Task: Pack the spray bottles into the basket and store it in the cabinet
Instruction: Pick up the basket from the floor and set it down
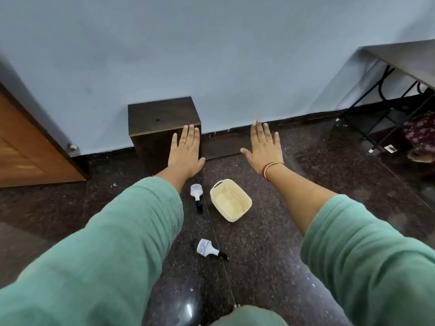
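Note:
A cream plastic basket [230,200] stands empty on the dark granite floor. Two white spray bottles with black nozzles lie on their sides: one [196,193] just left of the basket, the other [209,249] nearer to me. A small dark wooden cabinet [158,118] stands against the blue wall. My left hand [186,151] is stretched out flat, palm down, in front of the cabinet, holding nothing. My right hand [264,147] is likewise spread open in the air, above and beyond the basket. Both arms wear green sleeves.
A wooden door [26,149] with a floor stopper [72,147] is at the left. A table with black metal legs [386,107] stands at the right, with a floral-patterned thing [419,132] beneath it. My knee [247,316] shows at the bottom.

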A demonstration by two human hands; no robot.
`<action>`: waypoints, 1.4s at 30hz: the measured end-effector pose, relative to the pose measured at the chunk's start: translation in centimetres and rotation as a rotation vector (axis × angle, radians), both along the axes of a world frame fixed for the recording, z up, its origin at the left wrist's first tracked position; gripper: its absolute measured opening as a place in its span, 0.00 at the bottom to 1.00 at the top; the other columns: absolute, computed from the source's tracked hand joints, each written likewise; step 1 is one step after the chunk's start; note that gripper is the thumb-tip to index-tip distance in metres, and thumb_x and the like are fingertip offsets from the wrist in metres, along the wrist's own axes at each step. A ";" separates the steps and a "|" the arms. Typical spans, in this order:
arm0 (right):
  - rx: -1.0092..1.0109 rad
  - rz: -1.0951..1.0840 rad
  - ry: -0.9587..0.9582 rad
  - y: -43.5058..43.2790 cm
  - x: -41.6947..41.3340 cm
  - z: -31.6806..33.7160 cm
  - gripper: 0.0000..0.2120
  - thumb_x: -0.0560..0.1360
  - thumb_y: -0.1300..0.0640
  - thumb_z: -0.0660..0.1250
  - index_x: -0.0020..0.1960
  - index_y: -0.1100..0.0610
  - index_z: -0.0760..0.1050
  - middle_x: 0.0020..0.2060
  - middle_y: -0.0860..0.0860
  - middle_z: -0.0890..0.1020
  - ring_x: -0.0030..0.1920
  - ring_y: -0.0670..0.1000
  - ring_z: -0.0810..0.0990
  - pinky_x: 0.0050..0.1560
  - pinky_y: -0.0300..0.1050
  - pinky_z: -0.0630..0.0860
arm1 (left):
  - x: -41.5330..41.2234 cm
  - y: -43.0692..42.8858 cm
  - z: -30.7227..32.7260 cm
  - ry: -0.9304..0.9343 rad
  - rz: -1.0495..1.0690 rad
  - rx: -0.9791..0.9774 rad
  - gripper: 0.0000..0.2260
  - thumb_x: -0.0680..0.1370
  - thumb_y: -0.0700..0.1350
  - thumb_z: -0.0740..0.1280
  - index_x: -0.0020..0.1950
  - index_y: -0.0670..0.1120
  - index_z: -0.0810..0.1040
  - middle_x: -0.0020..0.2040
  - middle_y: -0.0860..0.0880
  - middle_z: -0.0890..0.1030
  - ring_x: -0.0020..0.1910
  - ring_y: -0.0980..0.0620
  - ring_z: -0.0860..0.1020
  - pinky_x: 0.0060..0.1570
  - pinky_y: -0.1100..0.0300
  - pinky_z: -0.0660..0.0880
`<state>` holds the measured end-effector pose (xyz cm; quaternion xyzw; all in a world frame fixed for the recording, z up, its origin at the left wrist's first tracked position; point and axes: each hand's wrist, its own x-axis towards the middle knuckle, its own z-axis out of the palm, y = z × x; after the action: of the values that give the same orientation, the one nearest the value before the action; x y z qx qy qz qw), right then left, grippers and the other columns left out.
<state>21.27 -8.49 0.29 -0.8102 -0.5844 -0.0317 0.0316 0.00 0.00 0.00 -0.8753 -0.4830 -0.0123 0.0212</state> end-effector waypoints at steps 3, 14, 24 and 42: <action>-0.031 -0.024 -0.007 0.5 1.1 -1.2 0.36 0.79 0.40 0.49 0.77 0.59 0.39 0.78 0.54 0.43 0.77 0.55 0.41 0.76 0.58 0.43 | 1.5 0.7 -1.3 0.040 -0.015 -0.008 0.37 0.79 0.57 0.56 0.77 0.41 0.39 0.78 0.43 0.41 0.77 0.46 0.40 0.74 0.46 0.42; -0.133 0.047 0.081 6.8 8.7 -7.8 0.36 0.80 0.40 0.49 0.77 0.58 0.38 0.78 0.54 0.42 0.77 0.55 0.41 0.76 0.58 0.45 | 9.0 5.3 -7.3 0.104 0.063 -0.139 0.38 0.79 0.57 0.57 0.76 0.41 0.39 0.78 0.43 0.41 0.77 0.46 0.40 0.74 0.46 0.42; -0.328 0.137 0.117 9.3 13.5 -19.1 0.35 0.80 0.40 0.47 0.77 0.58 0.38 0.78 0.54 0.42 0.77 0.54 0.40 0.75 0.57 0.42 | 12.9 6.5 -17.5 0.167 0.139 -0.350 0.37 0.79 0.57 0.55 0.77 0.41 0.39 0.78 0.44 0.40 0.77 0.46 0.39 0.74 0.45 0.42; -0.406 0.071 0.171 13.8 14.9 -52.7 0.35 0.80 0.41 0.48 0.77 0.59 0.38 0.78 0.54 0.41 0.77 0.54 0.40 0.75 0.58 0.41 | 14.6 14.0 -52.4 0.301 -0.057 -0.461 0.41 0.77 0.59 0.60 0.77 0.42 0.39 0.78 0.44 0.42 0.77 0.46 0.40 0.74 0.46 0.42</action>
<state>36.12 5.34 -52.42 -0.7786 -0.6023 0.1564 -0.0816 14.65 14.02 -52.42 -0.8621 -0.4398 0.2276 -0.1074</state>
